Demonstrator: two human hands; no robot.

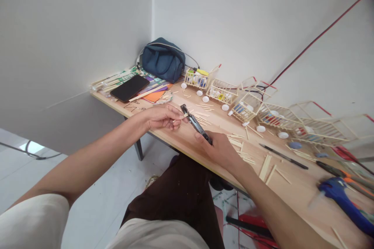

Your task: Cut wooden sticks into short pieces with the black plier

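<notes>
My left hand point(162, 117) pinches a thin wooden stick point(179, 119) near the table's front edge. My right hand point(220, 149) is closed round the handles of dark cutting pliers point(195, 123), whose jaws sit at the stick's end. Several loose wooden sticks point(204, 113) lie scattered on the wooden table point(187, 140) just beyond both hands.
A row of small stick-built baskets point(223, 90) holding coloured items runs along the wall. White round caps point(225, 107), a black phone point(129, 88), coloured paper, a blue pouch point(163, 60), a black pen point(283, 156) and a blue glue gun point(344, 202) lie on the table. A red cable point(318, 37) climbs the wall.
</notes>
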